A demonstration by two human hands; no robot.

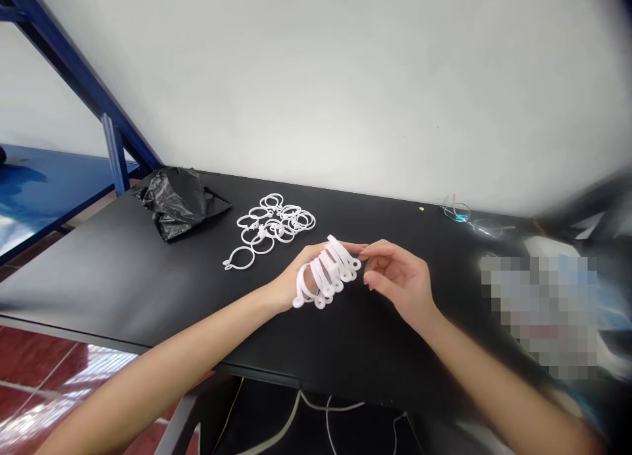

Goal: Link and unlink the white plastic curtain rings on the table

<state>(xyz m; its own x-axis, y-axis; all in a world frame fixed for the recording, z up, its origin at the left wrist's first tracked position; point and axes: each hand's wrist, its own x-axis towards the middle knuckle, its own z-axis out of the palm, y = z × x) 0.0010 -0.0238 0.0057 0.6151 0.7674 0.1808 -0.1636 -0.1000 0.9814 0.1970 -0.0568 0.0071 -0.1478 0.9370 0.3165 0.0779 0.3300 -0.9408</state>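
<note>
Several white plastic curtain rings (320,275), each with a small eyelet, are threaded over the fingers of my left hand (285,285). That hand is stretched out above the black table, and the rings cover much of it. My right hand (407,280) is just to the right, thumb and fingers apart with nothing between them. Its upper fingers meet or nearly meet the left fingertips; I cannot tell whether they touch. Behind my left hand, more white curtain rings (274,229) lie in a loose, overlapping pile, with one ring (241,268) at the near left end.
On the black table (123,270), a crumpled black plastic bag (178,201) lies at the back left. Eyeglasses (458,213) and a small yellow bit (421,209) are near the wall. A blurred, pixelated item (543,310) is at right. Cables (291,415) hang below the front edge.
</note>
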